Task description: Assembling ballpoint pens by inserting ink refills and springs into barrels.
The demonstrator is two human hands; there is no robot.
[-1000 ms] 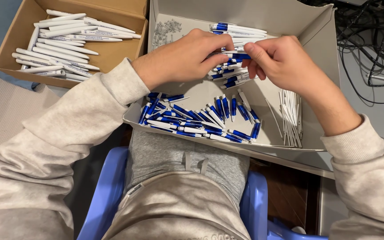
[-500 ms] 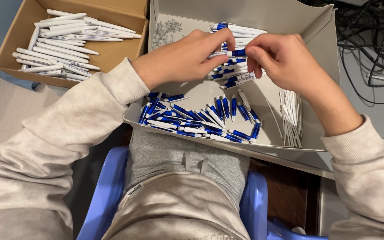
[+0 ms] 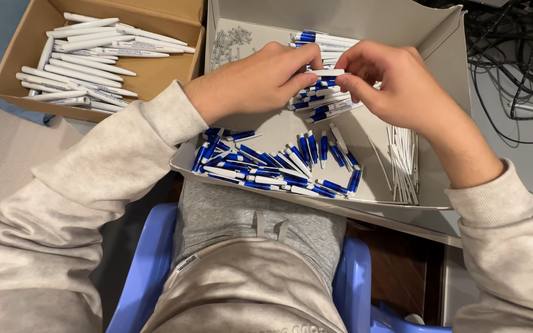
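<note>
**Pen assembly partway through**

Over the grey box point(image 3: 439, 74), the left hand point(image 3: 257, 80) and right hand point(image 3: 390, 83) together pinch one white pen piece point(image 3: 327, 73). Finished pens point(image 3: 319, 98) lie stacked beneath; many blue-and-white caps point(image 3: 279, 163) and thin refills point(image 3: 405, 163) remain. White barrels point(image 3: 87, 58) wait in the cardboard box point(image 3: 13, 71), left of it.

Left hand point(image 3: 251, 83) and right hand point(image 3: 396, 83) pinch a pen part point(image 3: 327, 73).
</note>
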